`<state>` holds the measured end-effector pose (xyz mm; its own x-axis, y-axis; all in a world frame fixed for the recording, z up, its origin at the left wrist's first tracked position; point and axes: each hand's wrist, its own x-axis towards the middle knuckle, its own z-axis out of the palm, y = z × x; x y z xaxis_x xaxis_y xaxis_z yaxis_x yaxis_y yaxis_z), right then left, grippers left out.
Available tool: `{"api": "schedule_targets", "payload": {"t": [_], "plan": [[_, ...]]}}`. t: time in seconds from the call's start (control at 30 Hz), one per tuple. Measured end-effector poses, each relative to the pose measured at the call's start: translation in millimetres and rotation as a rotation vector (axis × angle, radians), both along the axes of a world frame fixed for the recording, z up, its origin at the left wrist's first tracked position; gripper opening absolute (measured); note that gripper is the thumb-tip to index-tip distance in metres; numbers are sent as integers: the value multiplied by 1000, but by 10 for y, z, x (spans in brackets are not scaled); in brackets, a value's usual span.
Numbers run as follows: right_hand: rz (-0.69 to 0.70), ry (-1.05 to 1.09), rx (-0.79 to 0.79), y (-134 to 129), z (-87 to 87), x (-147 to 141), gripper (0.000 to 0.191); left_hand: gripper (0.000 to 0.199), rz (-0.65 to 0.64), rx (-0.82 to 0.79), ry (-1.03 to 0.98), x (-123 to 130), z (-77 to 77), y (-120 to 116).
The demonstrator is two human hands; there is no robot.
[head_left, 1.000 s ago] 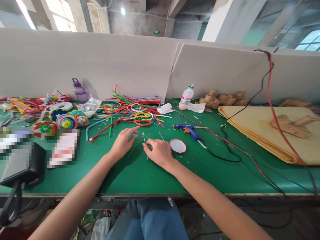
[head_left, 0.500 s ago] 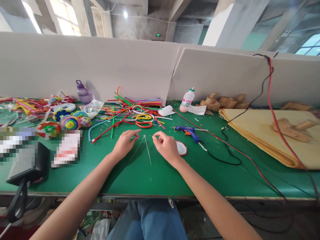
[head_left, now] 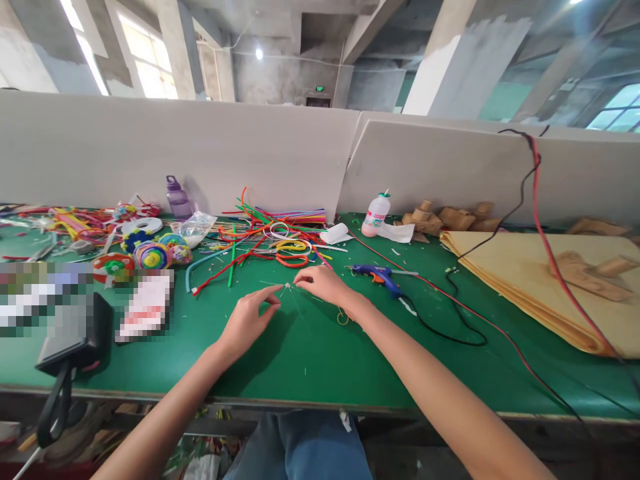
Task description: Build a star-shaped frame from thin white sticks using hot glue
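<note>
A small whitish centre (head_left: 287, 286) with thin pale strands fanning out from it lies between my hands, low over the green table (head_left: 310, 360). My right hand (head_left: 324, 284) is closed, thumb and fingertips pinching the thin strands at the right side of that centre. My left hand (head_left: 251, 320) has its index finger stretched to the centre's left side, at or very near it. The left thumb stands apart below, with a gap. A thin yellowish loop (head_left: 343, 317) shows beneath my right wrist.
A blue glue gun (head_left: 377, 275) with a black cord lies to the right. Behind are pipe cleaners (head_left: 235, 250), orange-handled scissors (head_left: 293, 260) and a pink-white bottle (head_left: 376, 215). Colourful round ornaments (head_left: 153, 255) and a black device (head_left: 75, 333) are left; folded yellow sheets (head_left: 525, 287) are far right.
My right hand has moved left to the strands' centre. The left index finger has stretched out from a curled pose. The strands have turned, and the red-rimmed white disc is no longer visible.
</note>
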<state>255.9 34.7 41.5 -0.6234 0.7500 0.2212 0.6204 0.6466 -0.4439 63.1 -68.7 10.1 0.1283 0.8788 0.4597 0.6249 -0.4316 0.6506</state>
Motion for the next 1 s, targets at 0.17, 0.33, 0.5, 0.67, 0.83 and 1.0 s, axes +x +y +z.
{"api": "schedule_targets", "payload": {"t": [0.17,0.33,0.5,0.67,0.83,1.0], "plan": [[71,15,-61,189,5,-100,17,37,-21,-29,-9,66,56,-110],[79,23,-93,210,-23,-125,20,26,91,76,95,-101,102,34],[-46,94,-18,207,127,97,30,27,61,94,221,-258,53,209],[-271,283,45,125,239,477,25,27,47,35,244,-305,-38,281],[-247,263,44,-182,-4,526,18,23,30,30,265,-317,-84,292],[-222,241,186,-447,-195,398,17,22,36,40,325,-326,-111,283]]}}
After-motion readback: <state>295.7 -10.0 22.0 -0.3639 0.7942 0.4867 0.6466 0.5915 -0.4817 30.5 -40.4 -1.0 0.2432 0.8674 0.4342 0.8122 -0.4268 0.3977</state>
